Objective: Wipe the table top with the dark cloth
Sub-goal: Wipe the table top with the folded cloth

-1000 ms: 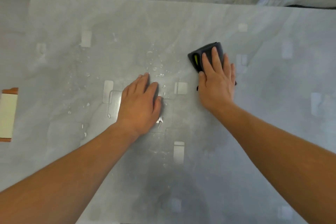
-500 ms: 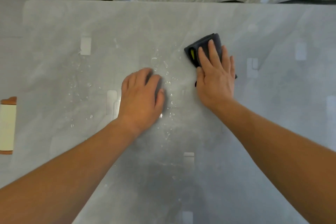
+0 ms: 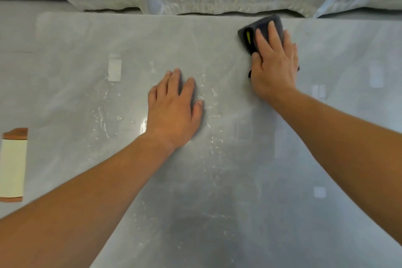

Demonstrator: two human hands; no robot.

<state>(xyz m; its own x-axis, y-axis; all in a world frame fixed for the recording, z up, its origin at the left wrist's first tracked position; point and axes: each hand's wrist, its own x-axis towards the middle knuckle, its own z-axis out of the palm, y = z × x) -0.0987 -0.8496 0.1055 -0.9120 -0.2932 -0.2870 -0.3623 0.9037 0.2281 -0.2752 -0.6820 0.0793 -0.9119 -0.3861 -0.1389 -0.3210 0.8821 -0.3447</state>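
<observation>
R hand (image 3: pixel 275 65), fingers straight, presses dark cloth (image 3: pixel 263 24) flat at bench (image 3: pixel 87 39) far edge; L hand (image 3: pixel 174 111) rests flat, empty, so best drag cloth w/ even pressure thru droplets (image 3: pixel 208 91) beside it.

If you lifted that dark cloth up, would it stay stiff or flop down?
Probably flop. The dark cloth looks folded, with soft rounded corners under the flat right hand, so it would likely droop. It also seems thin and light. Pushed across the smooth table top, it should slide easily and may soak up the water drops.
</observation>
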